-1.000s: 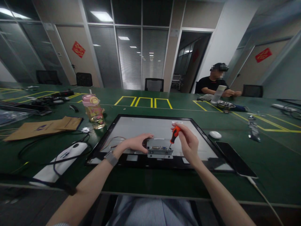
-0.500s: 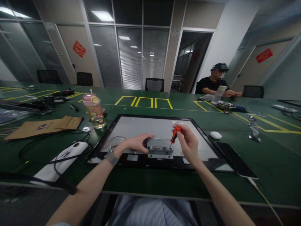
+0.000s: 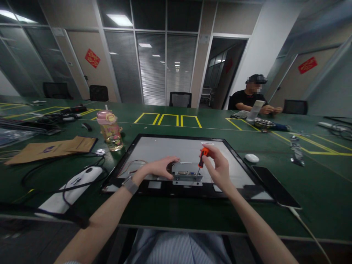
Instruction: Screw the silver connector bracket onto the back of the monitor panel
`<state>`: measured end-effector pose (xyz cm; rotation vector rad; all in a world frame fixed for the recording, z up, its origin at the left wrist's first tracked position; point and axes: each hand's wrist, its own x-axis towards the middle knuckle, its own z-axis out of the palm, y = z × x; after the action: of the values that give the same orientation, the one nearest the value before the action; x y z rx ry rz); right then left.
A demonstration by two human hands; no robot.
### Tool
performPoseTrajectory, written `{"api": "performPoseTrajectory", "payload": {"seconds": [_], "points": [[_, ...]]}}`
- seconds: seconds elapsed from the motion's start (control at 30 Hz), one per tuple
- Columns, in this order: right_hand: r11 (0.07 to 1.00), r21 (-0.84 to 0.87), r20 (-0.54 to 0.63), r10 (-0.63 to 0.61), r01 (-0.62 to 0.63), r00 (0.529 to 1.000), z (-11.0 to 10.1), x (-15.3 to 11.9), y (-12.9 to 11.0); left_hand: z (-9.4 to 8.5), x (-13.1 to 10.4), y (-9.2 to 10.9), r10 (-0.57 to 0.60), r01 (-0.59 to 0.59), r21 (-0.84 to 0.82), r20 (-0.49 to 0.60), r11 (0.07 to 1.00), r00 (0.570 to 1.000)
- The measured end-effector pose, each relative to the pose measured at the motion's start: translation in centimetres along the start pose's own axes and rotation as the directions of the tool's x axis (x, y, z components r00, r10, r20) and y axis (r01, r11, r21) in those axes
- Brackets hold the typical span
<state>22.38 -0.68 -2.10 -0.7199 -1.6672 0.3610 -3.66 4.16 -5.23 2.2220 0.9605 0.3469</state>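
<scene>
My right hand (image 3: 218, 165) is closed on an orange-and-black screwdriver (image 3: 204, 157). Its shaft points down, and the tip meets the right part of a metal bracket (image 3: 187, 182) near the connector ports. My left hand (image 3: 162, 167) grips the left end of this bracket between thumb and fingers; a watch is on that wrist. The bracket stands on the near edge of a black-framed display panel (image 3: 148, 144) with a pale grey back. Thin wires (image 3: 132, 167) lie on the panel beside my left hand. The exact spot under the screwdriver tip is too small to make out.
To the left are a pink-lidded bottle (image 3: 111, 130), a brown paper envelope (image 3: 49, 149) and a white power strip (image 3: 73, 189) with black cables. A phone (image 3: 276, 186) on a charging cable and a white mouse (image 3: 252, 158) lie right. A person (image 3: 249, 99) sits across the table.
The screwdriver handle has shifted slightly left and stands a little more upright, and my right hand has moved with it. My left hand and the bracket look unchanged.
</scene>
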Motion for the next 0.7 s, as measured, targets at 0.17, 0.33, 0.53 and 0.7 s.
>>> {"api": "performPoseTrajectory", "payload": {"seconds": [0.17,0.33,0.53,0.7], "points": [[0.997,-0.068,-0.046,-0.046,0.043,0.998,0.05,0.18,0.14,0.00,-0.01,-0.17,-0.004,0.004,-0.015,-0.008,1.000,1.000],[0.997,0.074,0.011,0.033,-0.033,0.999,-0.23,-0.21,0.07,0.00,-0.01,-0.13,-0.008,0.008,-0.010,-0.004,1.000,1.000],[0.999,-0.025,-0.053,-0.044,0.043,0.998,0.02,0.03,-0.03,-0.13,-0.12,0.10,-0.035,0.035,0.002,0.014,0.999,0.999],[0.998,-0.032,-0.071,-0.063,0.060,0.996,0.11,0.22,0.20,-0.16,-0.11,0.14,-0.031,0.031,0.005,0.023,1.000,0.999]]}}
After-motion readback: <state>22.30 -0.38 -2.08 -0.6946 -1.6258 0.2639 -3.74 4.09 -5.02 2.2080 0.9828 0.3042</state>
